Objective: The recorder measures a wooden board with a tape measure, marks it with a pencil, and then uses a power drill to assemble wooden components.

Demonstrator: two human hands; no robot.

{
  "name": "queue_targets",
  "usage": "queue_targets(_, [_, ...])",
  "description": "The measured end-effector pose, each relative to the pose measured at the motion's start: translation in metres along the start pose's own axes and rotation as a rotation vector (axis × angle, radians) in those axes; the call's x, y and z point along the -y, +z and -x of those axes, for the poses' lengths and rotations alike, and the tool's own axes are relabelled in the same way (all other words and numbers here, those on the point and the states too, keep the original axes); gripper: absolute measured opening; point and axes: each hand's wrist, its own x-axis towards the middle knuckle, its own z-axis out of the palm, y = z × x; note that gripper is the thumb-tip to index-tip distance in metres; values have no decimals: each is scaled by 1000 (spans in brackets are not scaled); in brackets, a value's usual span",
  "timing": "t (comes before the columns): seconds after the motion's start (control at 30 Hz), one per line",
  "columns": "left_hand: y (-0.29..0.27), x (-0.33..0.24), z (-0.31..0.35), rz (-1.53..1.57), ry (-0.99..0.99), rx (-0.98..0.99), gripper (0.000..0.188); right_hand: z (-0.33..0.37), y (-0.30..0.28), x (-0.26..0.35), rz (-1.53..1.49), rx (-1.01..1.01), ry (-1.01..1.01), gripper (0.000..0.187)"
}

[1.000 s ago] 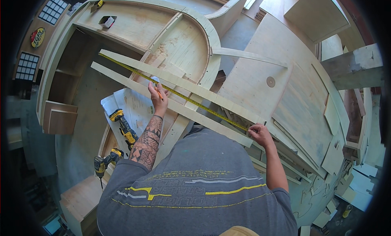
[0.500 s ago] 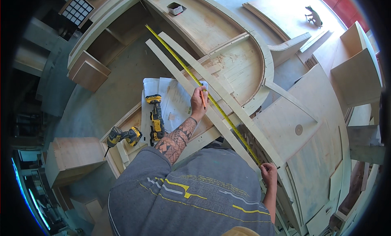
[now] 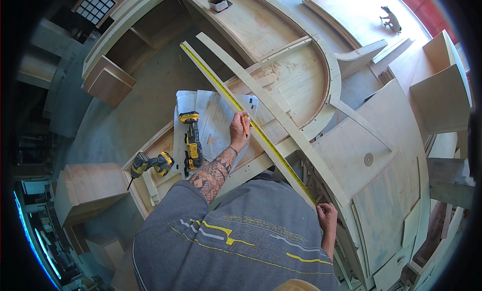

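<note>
A pencil point(image 3: 245, 126) with an orange body is gripped in my left hand point(image 3: 238, 132), whose fingers rest at the edge of a yellow tape measure blade point(image 3: 286, 164). The blade stretches diagonally along a narrow pale wooden strip point(image 3: 274, 158). At the blade's near end, my right hand point(image 3: 327, 218) has its fingers closed on the tape; a tape case cannot be made out. To the right runs a second wooden strip point(image 3: 281, 115), a gap apart from the first. Left of my left hand, a yellow-and-black cordless power tool point(image 3: 193, 145) lies on white sheets point(image 3: 216, 128).
A cordless drill point(image 3: 150, 164) sits on the frame at left. Ahead curves a plywood frame point(image 3: 334, 73) with a small box point(image 3: 218, 4) on it. Plywood panels point(image 3: 369, 135) lie at right, and a wooden box point(image 3: 85, 190) stands at lower left.
The tape blade has shifted left, from between the two strips onto the left strip, and both hands have moved slightly left with it. The gap between the strips looks wider.
</note>
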Motion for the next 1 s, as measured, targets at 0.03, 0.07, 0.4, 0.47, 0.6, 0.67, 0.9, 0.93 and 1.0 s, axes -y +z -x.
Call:
queue_targets(0.03, [0, 3, 0, -8, 7, 6, 27, 0, 0, 0, 0, 9, 3, 17])
queue_targets(0.07, [1, 5, -1, -5, 16, -4, 27, 0, 1, 0, -1, -2, -8, 17])
queue_targets(0.4, [-3, 13, -9, -65, -14, 23, 28, -1, 9, 1, 12, -4, -5, 18])
queue_targets(0.47, [-3, 18, -10, -42, 13, 20, 27, -2, 11, -1, 19, -10, 5, 19])
queue_targets(0.6, [-7, 36, -8, -61, 22, 58, 27, -1, 14, -8, 135, -3, 2, 21])
queue_targets(0.67, [-10, 40, -8, -250, 149, -77, 30, 0, 17, -11, 109, -4, 18, 20])
queue_targets(0.9, [-12, -13, 17, 177, -182, 271, 32, 2, 27, 1, 98, -83, 105, 23])
queue_targets(0.93, [-9, -25, 24, 128, -177, 288, 32, 2, 27, 2, 97, -70, 129, 25])
queue_targets(1.0, [6, -44, 42, 289, -172, 701, 25, 2, 27, 5, 88, -80, 139, 29])
